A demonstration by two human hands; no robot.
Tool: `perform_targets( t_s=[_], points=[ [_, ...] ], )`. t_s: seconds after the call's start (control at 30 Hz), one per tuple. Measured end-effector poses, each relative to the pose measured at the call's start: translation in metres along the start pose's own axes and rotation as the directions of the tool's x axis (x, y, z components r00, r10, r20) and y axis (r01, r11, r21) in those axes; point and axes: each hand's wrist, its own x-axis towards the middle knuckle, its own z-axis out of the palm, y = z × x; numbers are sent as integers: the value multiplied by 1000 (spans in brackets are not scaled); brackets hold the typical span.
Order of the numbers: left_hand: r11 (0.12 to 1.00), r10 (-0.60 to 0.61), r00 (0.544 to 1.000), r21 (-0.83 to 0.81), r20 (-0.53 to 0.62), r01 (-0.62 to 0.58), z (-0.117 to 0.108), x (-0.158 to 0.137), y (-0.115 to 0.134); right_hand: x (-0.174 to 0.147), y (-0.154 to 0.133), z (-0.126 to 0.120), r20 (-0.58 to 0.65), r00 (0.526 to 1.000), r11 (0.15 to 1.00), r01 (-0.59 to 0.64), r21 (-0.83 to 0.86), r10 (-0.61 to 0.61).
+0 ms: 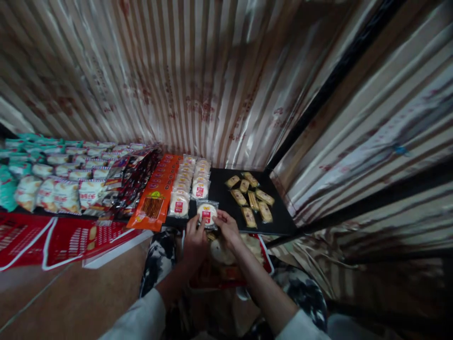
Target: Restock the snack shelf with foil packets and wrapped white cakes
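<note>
Pale sleeves are seen closest to the camera, with the forearms extended over patterned trousers and a white-rimmed red box partly hidden beneath them. One round white packet is held by both hands at the front edge of a black shelf, just in front of the right of two columns of similar packets. Its lower left edge is pinched by the left hand, whose fingers are bent and nearly closed; its right edge is gripped between the thumb and fingers of the right hand, opened only by the packet's thickness. Whether its underside is supported by the shelf cannot be told.

To the right, small yellowish packets are scattered; to the left, an orange pouch is laid flat beside the columns.

The step in hand is judged to be the positioning of this single packet. For the next move, a light, level hold would be called for, so that the neighbouring column is not nudged.
</note>
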Motion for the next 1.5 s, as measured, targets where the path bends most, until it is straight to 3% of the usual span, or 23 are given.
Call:
perform_targets(
  t_s=[0.2,0.43,0.63,0.77,0.87,0.97,1.07,1.2,1.37,1.5],
  points=[
    [997,-40,999,65,28,38,17,32,-14,44,-3,19,-16,998,993,59,-104,-61],
    [996,-54,998,65,9,54,30,49,-26,78,9,34,-35,990,953,122,-277,-137],
    [997,-42,999,66,9,42,39,53,-34,87,13,36,-56,954,776,206,-596,-295],
    [998,-24,1000,61,18,23,39,53,-34,84,11,40,-45,940,680,212,-701,-339],
    [998,2,1000,65,21,-4,40,52,-36,83,15,43,-61,935,688,213,-694,-351],
    [998,30,999,62,24,-31,41,49,-40,81,20,42,-80,926,764,253,-594,-369],
    [995,69,997,64,22,-70,38,43,-40,68,22,31,-98,908,795,299,-528,-407],
    [990,139,990,28,38,-140,27,23,-26,30,23,3,-54,855,714,395,-579,-516],
    [982,190,937,-43,295,-185,25,-21,-1,-20,38,-48,-18,813,626,434,-648,-583],
    [992,128,877,-80,462,-102,39,-51,12,-43,57,-90,-28,832,524,322,-788,-554]
  ],
)
